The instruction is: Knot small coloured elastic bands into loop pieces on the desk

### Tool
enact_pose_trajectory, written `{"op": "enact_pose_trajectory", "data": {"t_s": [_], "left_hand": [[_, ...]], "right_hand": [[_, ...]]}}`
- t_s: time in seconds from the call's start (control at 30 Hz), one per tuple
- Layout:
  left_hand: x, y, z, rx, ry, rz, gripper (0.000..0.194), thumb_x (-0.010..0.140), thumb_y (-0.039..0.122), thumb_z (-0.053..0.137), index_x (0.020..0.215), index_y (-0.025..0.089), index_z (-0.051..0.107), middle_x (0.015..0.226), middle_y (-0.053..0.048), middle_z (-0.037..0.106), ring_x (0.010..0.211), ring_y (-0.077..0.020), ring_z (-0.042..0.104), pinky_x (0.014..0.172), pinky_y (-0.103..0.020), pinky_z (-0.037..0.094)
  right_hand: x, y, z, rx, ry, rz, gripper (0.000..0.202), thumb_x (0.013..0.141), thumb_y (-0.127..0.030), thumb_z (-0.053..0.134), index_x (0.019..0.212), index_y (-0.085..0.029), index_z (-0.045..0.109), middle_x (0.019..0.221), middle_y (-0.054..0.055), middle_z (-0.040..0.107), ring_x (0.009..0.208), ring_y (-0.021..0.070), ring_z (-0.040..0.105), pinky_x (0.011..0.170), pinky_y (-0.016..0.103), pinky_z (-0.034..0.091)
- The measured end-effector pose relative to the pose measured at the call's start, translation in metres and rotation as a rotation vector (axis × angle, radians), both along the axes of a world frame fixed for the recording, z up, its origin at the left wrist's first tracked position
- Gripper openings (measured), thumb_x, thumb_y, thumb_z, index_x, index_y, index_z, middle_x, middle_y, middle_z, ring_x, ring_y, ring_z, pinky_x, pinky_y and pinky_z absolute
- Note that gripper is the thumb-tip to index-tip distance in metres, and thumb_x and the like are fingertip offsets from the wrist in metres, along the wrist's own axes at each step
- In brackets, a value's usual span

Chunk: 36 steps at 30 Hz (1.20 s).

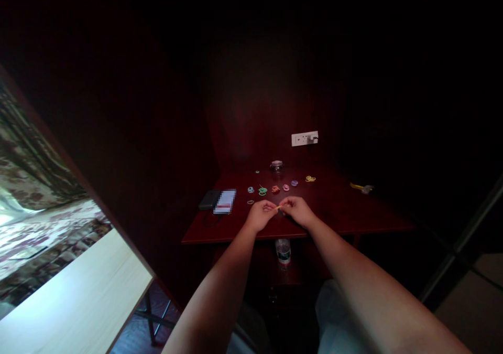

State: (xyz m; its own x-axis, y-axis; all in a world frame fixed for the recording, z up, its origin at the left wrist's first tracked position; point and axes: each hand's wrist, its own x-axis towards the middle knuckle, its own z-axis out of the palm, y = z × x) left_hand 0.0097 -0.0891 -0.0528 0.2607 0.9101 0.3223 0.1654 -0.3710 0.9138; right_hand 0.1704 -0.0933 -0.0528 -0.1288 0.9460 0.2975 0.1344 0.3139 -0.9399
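My left hand point(262, 214) and my right hand point(296, 210) meet above the front part of a dark red desk point(346, 212). Pinched between the fingertips of both is a small yellow band point(279, 207). Beyond them lies a row of small coloured bunches of bands: blue point(250, 190), green point(262, 190), orange-red point(275, 189), pink point(286, 188), purple point(294, 183) and yellow point(310, 179). A single pale band point(250, 202) rests to the left of my left hand.
A clear jar point(276, 168) stands at the back. Left are a phone point(225, 202) and a black object point(208, 200); right, a yellow-handled item point(361, 188). A bottle point(283, 253) stands below the desk edge. A socket point(304, 138) is on the back wall.
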Motion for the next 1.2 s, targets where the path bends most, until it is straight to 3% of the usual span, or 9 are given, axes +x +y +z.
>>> {"op": "enact_pose_trajectory", "data": {"t_s": [0.2,0.5,1.2], "left_hand": [[-0.001,0.0013,-0.0019,0.037,0.002,0.009,0.02,0.065,0.026,0.066,0.075,0.011,0.059,0.067,-0.004,0.062,0.06,-0.0104,0.056,0.058,-0.022,0.043],[-0.0011,0.0032,-0.0042,0.05,-0.019,0.015,0.02,0.065,0.026,0.067,0.076,0.012,0.058,0.064,-0.002,0.06,0.059,-0.0093,0.054,0.056,-0.021,0.043],[-0.0009,-0.0015,-0.0012,0.048,-0.016,-0.009,0.022,0.065,0.03,0.068,0.074,0.011,0.058,0.065,-0.003,0.06,0.058,-0.0094,0.054,0.055,-0.02,0.042]], "right_hand": [[0.0002,0.0019,-0.0015,-0.029,0.041,0.017,0.028,0.059,-0.03,0.066,0.08,-0.013,0.06,0.056,-0.002,0.058,0.049,0.0099,0.051,0.049,0.022,0.039],[0.0011,-0.0013,0.0019,0.032,-0.047,0.016,0.016,0.065,-0.028,0.061,0.072,-0.014,0.06,0.051,-0.002,0.055,0.046,0.0099,0.048,0.046,0.021,0.034],[-0.0023,-0.0014,-0.003,0.099,-0.096,-0.016,0.029,0.062,-0.04,0.065,0.058,-0.017,0.048,0.048,-0.005,0.049,0.044,0.0085,0.04,0.044,0.021,0.029]]}}
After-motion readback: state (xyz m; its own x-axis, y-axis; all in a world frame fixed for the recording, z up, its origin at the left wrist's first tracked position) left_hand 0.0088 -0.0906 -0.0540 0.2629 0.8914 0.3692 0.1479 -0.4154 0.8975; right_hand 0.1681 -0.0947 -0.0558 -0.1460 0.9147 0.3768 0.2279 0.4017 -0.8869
